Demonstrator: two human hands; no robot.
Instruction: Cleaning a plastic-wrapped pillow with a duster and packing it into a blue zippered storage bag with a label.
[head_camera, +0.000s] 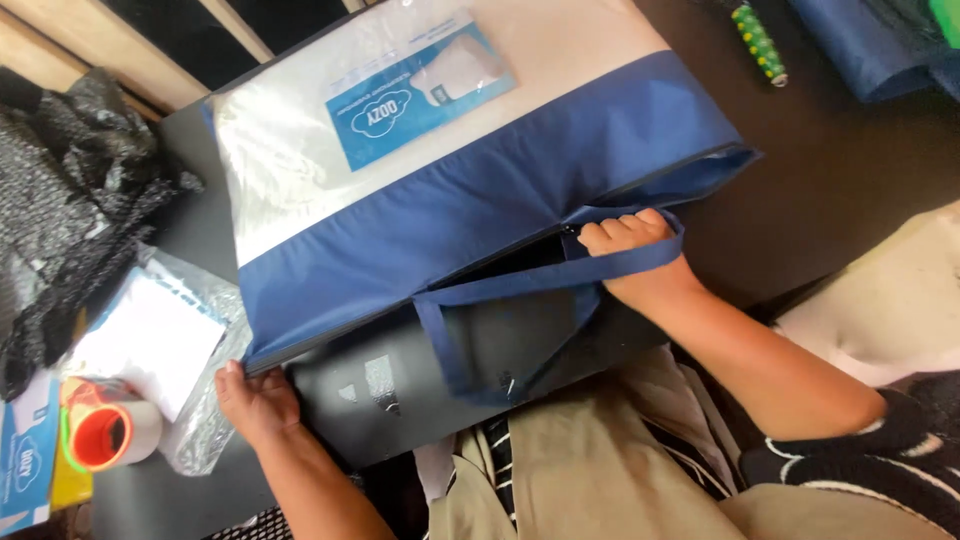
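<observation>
The zippered bag (450, 190) lies across the table (830, 190) at frame centre — a tape roll (105, 435) at lower left, a plastic sleeve (165, 340) just above it, beside the bag.
</observation>
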